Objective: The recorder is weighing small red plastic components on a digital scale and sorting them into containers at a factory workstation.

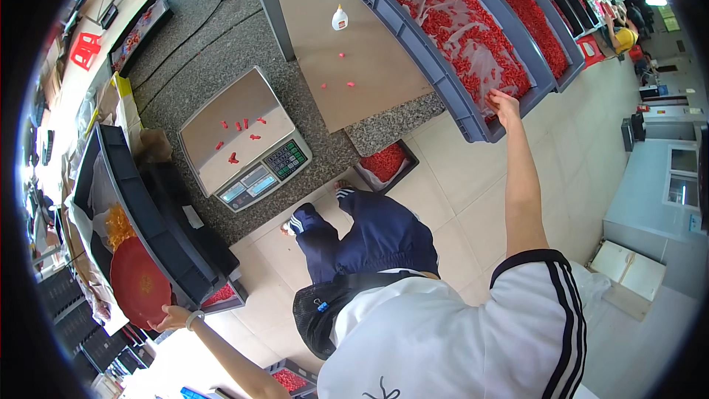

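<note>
Matt grey plastic crate [413, 26], brushed metal scale pan [233, 122], rough speckled stone table [199, 44], perhaps granite

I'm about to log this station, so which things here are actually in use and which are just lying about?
In use:
- right hand reaching into the grey bin of small red parts
- left hand holding a red round dish
- weighing scale with a few red parts on its pan

Lying about:
- white glue bottle
- loose red parts on the brown board
- small black tray of red parts

Round red lid [138, 281] tilted at dark bin's [151, 222] edge, btm left
</note>
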### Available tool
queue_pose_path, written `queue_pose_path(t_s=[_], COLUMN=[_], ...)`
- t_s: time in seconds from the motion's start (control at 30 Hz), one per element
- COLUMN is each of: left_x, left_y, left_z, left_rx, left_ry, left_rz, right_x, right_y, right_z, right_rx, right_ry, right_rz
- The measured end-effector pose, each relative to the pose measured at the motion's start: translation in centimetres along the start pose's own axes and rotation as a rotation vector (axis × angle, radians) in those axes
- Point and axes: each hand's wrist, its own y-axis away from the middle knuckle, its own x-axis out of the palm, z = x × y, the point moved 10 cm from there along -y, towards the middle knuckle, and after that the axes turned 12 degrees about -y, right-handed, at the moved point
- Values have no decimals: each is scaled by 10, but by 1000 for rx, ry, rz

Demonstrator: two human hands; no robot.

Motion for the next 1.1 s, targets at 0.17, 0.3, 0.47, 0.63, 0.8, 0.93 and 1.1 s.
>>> queue_pose_path(t_s=[0.17, 0.3, 0.47, 0.63, 0.8, 0.93, 1.1], left_x=[1, -1, -3, -5, -5, -8, -19], left_y=[0, 1, -2, 4, 2, -7, -1], left_z=[-2, 0, -1, -11, -14, 6, -20], left_rx=[13, 19, 15, -17, 33, 38, 219], left_ry=[7, 10, 27, 56, 49, 38, 110], left_rz=[-3, -10, -10, 11, -35, -64, -179], right_x=[3, 14, 19, 25, 67, 176, 354], right_y=[-7, -4, -6, -13, -3, 44, 179], right_z=[-4, 0, 5, 14, 35, 50, 18], right_rx=[54, 71, 78, 110, 132, 212, 279], right_ry=[-248, -283, -280, -372, -616, -560, -148], right_rz=[28, 57, 59, 124, 205, 542, 892])
